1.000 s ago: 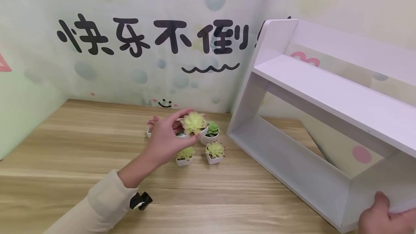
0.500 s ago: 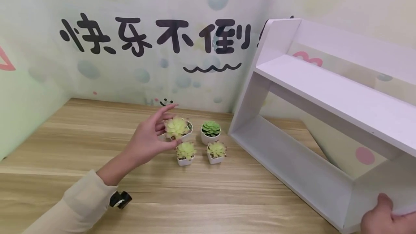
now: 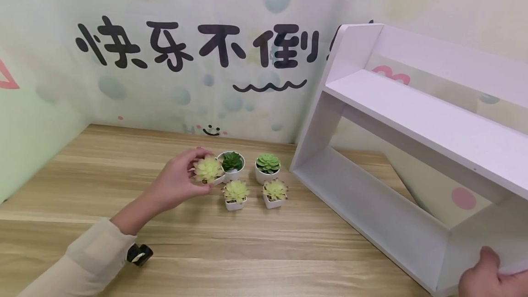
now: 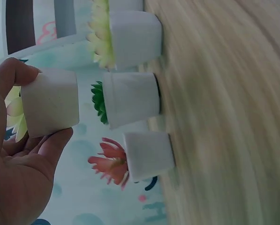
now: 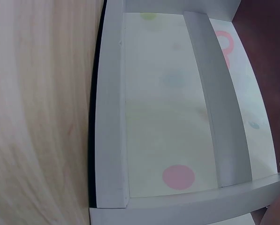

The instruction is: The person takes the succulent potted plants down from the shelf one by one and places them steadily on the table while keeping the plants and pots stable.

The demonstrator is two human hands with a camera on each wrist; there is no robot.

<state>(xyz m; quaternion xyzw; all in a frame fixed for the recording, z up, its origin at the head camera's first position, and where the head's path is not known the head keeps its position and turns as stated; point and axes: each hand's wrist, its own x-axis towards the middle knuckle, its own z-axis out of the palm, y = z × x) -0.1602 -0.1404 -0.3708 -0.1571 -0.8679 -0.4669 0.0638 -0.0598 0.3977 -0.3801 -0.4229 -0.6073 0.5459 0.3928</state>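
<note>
My left hand [image 3: 179, 178] pinches the white square pot of a yellow-green potted succulent [image 3: 208, 169] between thumb and fingers. In the left wrist view this pot [image 4: 50, 103] is held up clear of the table. Close by on the wood stand a dark green succulent [image 3: 232, 163] in a round pot and a red succulent [image 4: 111, 161], which the hand hides in the head view. My right hand [image 3: 492, 276] grips the side panel of a white two-tier shelf [image 3: 396, 100], its thumb on the inner face. Most of that hand is out of frame.
Two smaller yellow-green succulents [image 3: 235, 192] and a bright green one [image 3: 268, 164] stand left of the shelf. Behind the wooden table [image 3: 247, 255] is a printed wall [image 3: 165, 95]. The shelf stands slanted across the table's right side.
My left hand has carried the potted succulent to the left, uncovering the dark green and bright green plants and covering the red one. My right hand keeps its place on the shelf.
</note>
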